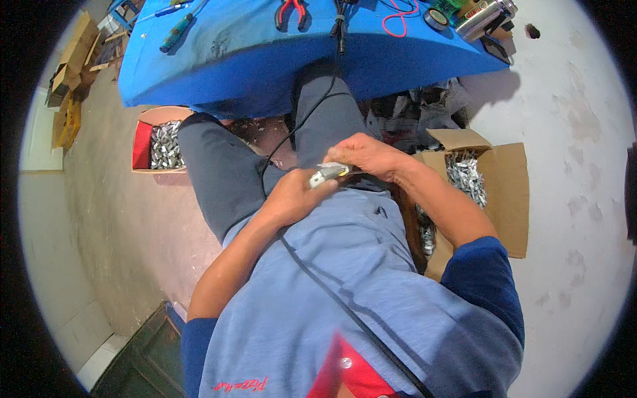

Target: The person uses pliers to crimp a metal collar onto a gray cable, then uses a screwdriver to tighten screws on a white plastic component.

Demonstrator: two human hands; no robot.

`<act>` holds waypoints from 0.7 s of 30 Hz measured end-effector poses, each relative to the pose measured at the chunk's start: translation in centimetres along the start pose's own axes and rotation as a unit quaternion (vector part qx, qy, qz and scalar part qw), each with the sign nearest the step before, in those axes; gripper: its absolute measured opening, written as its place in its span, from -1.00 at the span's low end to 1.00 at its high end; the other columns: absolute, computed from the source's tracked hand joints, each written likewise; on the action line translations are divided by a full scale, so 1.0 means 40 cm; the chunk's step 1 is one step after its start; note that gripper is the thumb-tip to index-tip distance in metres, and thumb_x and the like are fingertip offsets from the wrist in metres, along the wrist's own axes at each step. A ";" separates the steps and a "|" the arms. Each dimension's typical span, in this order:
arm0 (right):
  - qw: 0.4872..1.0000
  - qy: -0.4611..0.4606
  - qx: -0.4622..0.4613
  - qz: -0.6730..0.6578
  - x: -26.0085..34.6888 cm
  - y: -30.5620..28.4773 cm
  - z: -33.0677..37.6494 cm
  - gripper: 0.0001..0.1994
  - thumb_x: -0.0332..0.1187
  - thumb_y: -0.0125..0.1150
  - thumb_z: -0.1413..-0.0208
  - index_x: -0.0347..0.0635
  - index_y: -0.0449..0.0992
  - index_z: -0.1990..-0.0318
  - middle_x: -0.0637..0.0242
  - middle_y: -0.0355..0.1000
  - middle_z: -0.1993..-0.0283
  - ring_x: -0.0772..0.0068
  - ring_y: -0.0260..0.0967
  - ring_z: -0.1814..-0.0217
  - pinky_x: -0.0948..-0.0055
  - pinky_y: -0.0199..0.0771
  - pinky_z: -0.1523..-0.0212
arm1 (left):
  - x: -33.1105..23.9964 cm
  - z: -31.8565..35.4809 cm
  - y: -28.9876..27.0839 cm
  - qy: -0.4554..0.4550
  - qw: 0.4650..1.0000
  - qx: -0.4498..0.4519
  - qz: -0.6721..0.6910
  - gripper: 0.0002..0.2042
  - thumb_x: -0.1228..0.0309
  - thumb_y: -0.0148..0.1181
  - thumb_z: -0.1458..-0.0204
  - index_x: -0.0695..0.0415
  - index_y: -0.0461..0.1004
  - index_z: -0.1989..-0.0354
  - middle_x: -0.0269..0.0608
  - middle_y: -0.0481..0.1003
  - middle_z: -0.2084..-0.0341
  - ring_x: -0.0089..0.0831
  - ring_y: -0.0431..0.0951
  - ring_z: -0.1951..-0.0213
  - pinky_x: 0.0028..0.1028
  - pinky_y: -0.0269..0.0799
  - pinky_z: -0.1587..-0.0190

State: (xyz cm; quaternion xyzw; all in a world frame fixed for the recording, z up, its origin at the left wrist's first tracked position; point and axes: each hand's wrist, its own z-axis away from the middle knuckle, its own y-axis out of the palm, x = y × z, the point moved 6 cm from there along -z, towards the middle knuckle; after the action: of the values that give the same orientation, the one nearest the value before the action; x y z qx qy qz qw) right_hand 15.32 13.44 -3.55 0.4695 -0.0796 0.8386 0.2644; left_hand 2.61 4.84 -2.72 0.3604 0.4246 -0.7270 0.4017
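Note:
Above my lap, my left hand (pixel 292 197) is closed around a small whitish-silver part (pixel 325 175) with a little yellow spot on it. Its kind is not clear from here. My right hand (pixel 367 156) comes in from the right, fingers bent and pinched against the upper end of the same part. A thin dark edge shows below the right fingers; what it belongs to is hidden. Both hands meet at the part, close to my shirt front.
On the left floor, a red-sided box (pixel 141 144) holds many small silvery metal pieces (pixel 166 146). An open cardboard box (pixel 509 199) with similar pieces stands right. The blue-covered table (pixel 252 73) bears pliers (pixel 290 13), a screwdriver (pixel 176 32) and a steel flask (pixel 484 18). A black cable (pixel 308 109) crosses my lap.

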 end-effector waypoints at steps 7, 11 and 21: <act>0.991 -0.084 -0.020 0.098 0.064 -0.063 0.028 -0.70 -0.24 0.05 -0.23 -0.31 0.57 0.11 0.38 0.51 0.27 0.60 0.34 0.27 0.51 0.37 0.20 | 0.011 -0.006 -0.011 -0.023 0.989 0.030 0.146 -0.48 0.00 0.13 -0.15 0.37 0.52 0.25 -0.32 0.43 0.57 -0.60 0.33 0.49 -0.49 0.25 0.48; 0.964 -0.141 0.008 0.227 0.103 -0.048 0.061 -0.71 -0.33 0.13 -0.20 -0.32 0.53 0.02 0.30 0.52 0.11 0.56 0.40 0.09 0.49 0.38 -0.01 | 0.012 0.006 -0.016 -0.030 0.985 0.038 0.167 -0.48 -0.07 0.10 -0.15 0.29 0.50 0.33 -0.40 0.36 0.60 -0.63 0.25 0.52 -0.53 0.12 0.51; 0.986 -0.055 -0.093 0.124 0.097 -0.038 0.062 -0.76 -0.25 0.14 -0.23 -0.27 0.58 0.23 0.39 0.47 0.38 0.72 0.33 0.43 0.66 0.38 0.45 | 0.030 -0.005 -0.005 -0.028 0.956 0.077 0.280 -0.55 -0.11 0.05 -0.16 0.03 0.28 0.50 -0.54 0.15 0.65 -0.70 0.05 0.61 -0.60 -0.09 0.58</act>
State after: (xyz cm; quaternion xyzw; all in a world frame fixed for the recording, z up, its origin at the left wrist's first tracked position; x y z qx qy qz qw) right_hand 16.33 15.20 0.87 0.4746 -0.2292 0.8270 0.1957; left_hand 1.95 4.76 -3.76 0.4742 0.2375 -0.6256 0.5722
